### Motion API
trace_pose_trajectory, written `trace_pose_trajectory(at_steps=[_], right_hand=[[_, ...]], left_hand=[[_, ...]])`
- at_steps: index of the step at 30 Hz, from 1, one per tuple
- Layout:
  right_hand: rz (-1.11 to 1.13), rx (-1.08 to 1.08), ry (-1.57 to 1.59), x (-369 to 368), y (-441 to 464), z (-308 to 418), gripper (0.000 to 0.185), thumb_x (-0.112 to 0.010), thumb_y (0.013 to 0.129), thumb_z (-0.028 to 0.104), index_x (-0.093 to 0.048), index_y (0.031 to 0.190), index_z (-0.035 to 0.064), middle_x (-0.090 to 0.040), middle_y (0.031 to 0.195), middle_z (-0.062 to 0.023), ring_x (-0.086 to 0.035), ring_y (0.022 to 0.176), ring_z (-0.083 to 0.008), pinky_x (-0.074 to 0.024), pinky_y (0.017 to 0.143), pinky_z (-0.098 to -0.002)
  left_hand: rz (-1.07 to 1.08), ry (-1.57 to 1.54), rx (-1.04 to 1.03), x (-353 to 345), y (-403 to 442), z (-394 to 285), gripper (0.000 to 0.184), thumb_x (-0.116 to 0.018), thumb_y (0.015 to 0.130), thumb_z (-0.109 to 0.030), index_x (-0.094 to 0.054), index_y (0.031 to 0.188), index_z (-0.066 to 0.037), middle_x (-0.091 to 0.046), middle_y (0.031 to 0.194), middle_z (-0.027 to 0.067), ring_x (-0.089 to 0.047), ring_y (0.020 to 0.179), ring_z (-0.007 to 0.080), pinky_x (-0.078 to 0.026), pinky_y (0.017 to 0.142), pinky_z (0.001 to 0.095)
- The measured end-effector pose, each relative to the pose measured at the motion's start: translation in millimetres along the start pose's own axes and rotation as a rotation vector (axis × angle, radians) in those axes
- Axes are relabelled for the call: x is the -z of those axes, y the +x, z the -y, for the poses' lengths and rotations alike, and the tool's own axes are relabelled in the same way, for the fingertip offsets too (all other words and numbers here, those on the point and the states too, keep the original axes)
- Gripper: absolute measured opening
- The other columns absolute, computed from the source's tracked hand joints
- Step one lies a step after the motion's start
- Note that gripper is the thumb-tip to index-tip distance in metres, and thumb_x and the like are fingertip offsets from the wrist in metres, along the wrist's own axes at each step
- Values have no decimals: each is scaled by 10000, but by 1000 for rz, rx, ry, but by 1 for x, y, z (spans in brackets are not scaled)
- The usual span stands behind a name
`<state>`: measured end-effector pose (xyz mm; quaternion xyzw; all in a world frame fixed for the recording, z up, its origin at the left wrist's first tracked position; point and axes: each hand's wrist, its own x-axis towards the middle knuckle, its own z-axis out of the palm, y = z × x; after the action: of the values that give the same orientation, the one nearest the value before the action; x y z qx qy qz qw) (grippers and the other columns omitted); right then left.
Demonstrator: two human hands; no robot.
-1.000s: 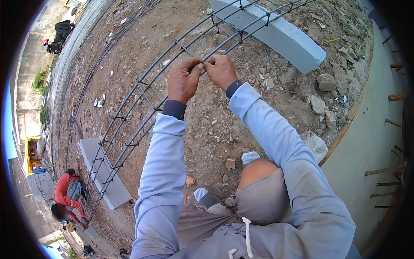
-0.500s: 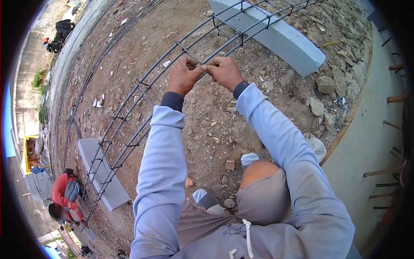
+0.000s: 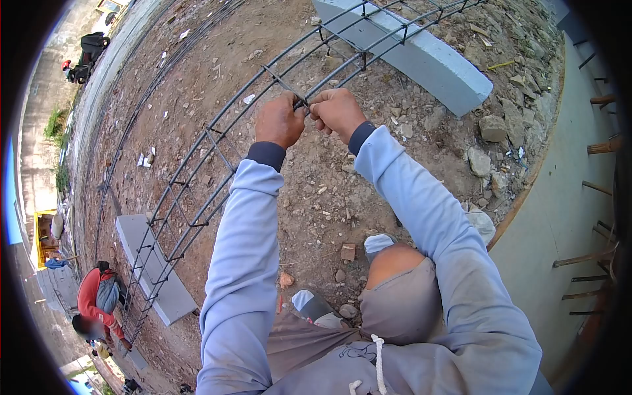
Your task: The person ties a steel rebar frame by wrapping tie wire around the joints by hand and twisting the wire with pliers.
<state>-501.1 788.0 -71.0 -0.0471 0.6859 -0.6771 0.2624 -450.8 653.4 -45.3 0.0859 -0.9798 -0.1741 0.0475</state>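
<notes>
A long cage of dark steel bars (image 3: 232,120) with square ties runs diagonally from lower left to upper right, resting over two grey blocks. My left hand (image 3: 280,120) is closed at the near bar, where a tie crosses it. Just to its right, my right hand (image 3: 337,112) has its fingers curled and pressed together beside the same crossing. What either hand pinches is too small and hidden to make out.
One grey block (image 3: 421,62) lies at the upper right, another (image 3: 158,273) at the lower left. A person in red (image 3: 99,296) bends at the cage's far left end. Rubble (image 3: 492,128) and a pale wall (image 3: 540,217) with protruding bars stand on the right.
My hands have drawn slightly apart at the bar crossing, which shows more between them. My right hand's fingers are more curled. The view has shifted a little.
</notes>
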Motion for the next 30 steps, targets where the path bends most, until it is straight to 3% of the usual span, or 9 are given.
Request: trace_pose_trajectory(at_steps=[2, 8, 12, 15, 18, 24, 30], right_hand=[[89, -162, 162, 3, 0, 18, 143, -547, 791, 12, -595, 668, -42, -585, 608, -120, -563, 475, -194, -413, 384, -329], [116, -248, 210, 5, 0, 27, 122, -558, 823, 27, -604, 745, -53, -592, 632, -100, -559, 476, -172, -456, 408, -299], [180, -175, 249, 13, 0, 9, 118, -575, 844, 74, -621, 832, -34, -627, 699, -101, -590, 536, -158, -477, 451, -279], [120, -113, 107, 9, -5, -7, 128, -595, 849, 101, -628, 863, -22, -627, 698, -80, -584, 536, -142, -468, 453, -265], [95, -96, 119, 4, -5, -19, 130, -604, 855, 121, -638, 883, -1, -629, 700, -61, -580, 541, -121, -436, 452, -243], [30, -134, 101, -2, -8, -6, 118, -579, 858, 102, -632, 861, -3, -599, 661, -52, -542, 503, -121, -395, 426, -260], [108, -246, 236, 0, -10, 14, 120, -565, 863, 96, -607, 812, -5, -578, 649, -50, -501, 472, -121, -352, 401, -263]], left_hand=[[-47, 29, -20, -5, 0, 2, 219, -651, 771, -229, -645, 887, -44, -649, 814, 198, -629, 782, 366, -483, 692, 438], [-16, 12, 80, -4, 3, -2, 270, -644, 756, -246, -654, 952, -61, -653, 831, 208, -638, 780, 354, -491, 697, 424], [34, -31, 118, 1, 6, -1, 325, -631, 769, -187, -636, 1053, -29, -674, 847, 199, -661, 772, 303, -501, 690, 374], [170, -440, 204, -1, 14, 15, 356, -607, 796, -113, -585, 1120, 35, -684, 867, 165, -668, 780, 246, -500, 688, 332], [176, -941, 387, 1, 11, 17, 370, -583, 814, -50, -529, 1158, 73, -676, 912, 141, -668, 815, 215, -491, 684, 302], [99, -1022, 510, 7, 14, 7, 313, -571, 845, -48, -533, 1147, 24, -665, 924, 104, -668, 813, 189, -468, 652, 276], [117, -943, 421, 0, 16, 21, 204, -597, 864, -100, -603, 1035, 12, -672, 875, 97, -667, 778, 178, -466, 637, 272]])
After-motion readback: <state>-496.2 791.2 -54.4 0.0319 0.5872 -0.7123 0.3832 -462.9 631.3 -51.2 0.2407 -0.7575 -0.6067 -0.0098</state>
